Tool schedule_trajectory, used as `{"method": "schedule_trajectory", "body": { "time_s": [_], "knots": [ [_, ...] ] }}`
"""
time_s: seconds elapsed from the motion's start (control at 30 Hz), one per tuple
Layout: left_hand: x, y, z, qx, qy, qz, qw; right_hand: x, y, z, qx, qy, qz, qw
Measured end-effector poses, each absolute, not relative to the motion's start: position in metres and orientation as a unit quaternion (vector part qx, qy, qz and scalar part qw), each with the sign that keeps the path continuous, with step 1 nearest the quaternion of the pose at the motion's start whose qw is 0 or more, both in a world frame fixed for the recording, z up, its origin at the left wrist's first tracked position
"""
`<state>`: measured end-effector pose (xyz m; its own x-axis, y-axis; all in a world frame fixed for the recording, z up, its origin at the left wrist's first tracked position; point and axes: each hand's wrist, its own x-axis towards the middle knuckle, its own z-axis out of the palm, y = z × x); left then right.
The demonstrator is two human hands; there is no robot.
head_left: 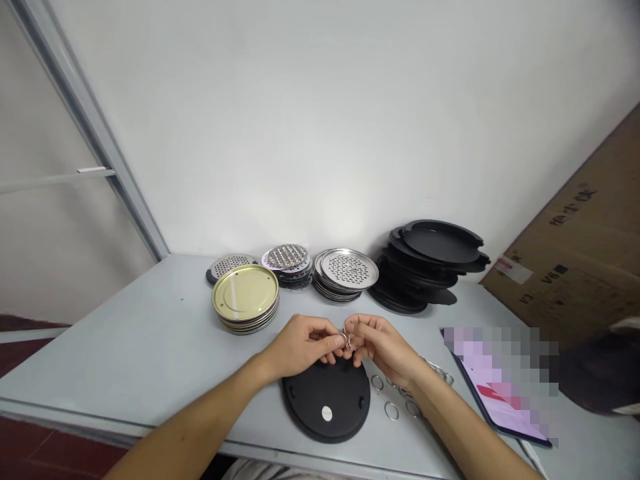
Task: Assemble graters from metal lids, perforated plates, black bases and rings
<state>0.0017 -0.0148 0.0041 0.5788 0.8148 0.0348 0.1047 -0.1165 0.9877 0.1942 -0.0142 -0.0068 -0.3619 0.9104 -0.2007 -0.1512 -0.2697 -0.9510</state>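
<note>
My left hand and my right hand meet above a round black plastic disc. Both have fingertips pinched around a small shiny metal ring; whether it is one ring or two linked together is hard to make out. The disc lies flat on the table, with a small white oval sticker and raised pegs near its rim. Beside it, to the right, several loose metal rings lie on the table, some partly covered by my right forearm.
At the back stand a stack of gold-coloured lids, perforated grater discs, silver grater plates and piled black trays. To the right are a tablet-like screen, partly pixelated, and a cardboard box. A wall rises behind the table.
</note>
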Motion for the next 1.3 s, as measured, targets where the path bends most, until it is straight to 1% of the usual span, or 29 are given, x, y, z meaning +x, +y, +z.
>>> {"method": "schedule_trajectory", "body": {
  "time_s": [0.1, 0.2, 0.4, 0.53, 0.7, 0.87, 0.93, 1.03, 1.13, 1.2, 1.23, 1.3],
  "knots": [
    [0.001, -0.012, 0.003, 0.678, 0.373, 0.335, 0.537, 0.193, -0.015, -0.006, -0.413, -0.466, 0.690, 0.368],
    [0.001, -0.011, 0.002, 0.690, 0.388, 0.332, 0.513, 0.192, -0.016, -0.008, -0.423, -0.486, 0.678, 0.354],
    [0.001, -0.010, -0.001, 0.689, 0.399, 0.330, 0.507, 0.190, -0.016, -0.018, -0.417, -0.528, 0.651, 0.351],
    [0.000, -0.007, -0.004, 0.671, 0.406, 0.327, 0.528, 0.188, -0.016, -0.020, -0.404, -0.528, 0.655, 0.360],
    [0.001, -0.005, -0.005, 0.623, 0.404, 0.360, 0.564, 0.188, -0.017, -0.016, -0.388, -0.537, 0.655, 0.363],
    [0.001, -0.005, -0.002, 0.626, 0.390, 0.372, 0.564, 0.190, -0.015, -0.017, -0.397, -0.518, 0.656, 0.379],
    [0.001, -0.004, -0.003, 0.624, 0.385, 0.387, 0.559, 0.191, -0.015, -0.017, -0.387, -0.538, 0.647, 0.376],
    [0.000, -0.002, -0.007, 0.616, 0.382, 0.405, 0.557, 0.188, -0.019, -0.016, -0.401, -0.621, 0.571, 0.358],
    [0.000, 0.000, -0.009, 0.609, 0.394, 0.403, 0.558, 0.184, -0.024, -0.013, -0.435, -0.720, 0.413, 0.350],
    [0.001, 0.000, -0.010, 0.606, 0.402, 0.399, 0.558, 0.182, -0.027, -0.013, -0.430, -0.773, 0.317, 0.343],
    [0.001, -0.001, -0.010, 0.606, 0.404, 0.398, 0.557, 0.182, -0.028, -0.013, -0.423, -0.790, 0.286, 0.338],
    [0.002, -0.002, -0.010, 0.610, 0.407, 0.395, 0.553, 0.182, -0.029, -0.014, -0.412, -0.809, 0.260, 0.329]
  ]
}}
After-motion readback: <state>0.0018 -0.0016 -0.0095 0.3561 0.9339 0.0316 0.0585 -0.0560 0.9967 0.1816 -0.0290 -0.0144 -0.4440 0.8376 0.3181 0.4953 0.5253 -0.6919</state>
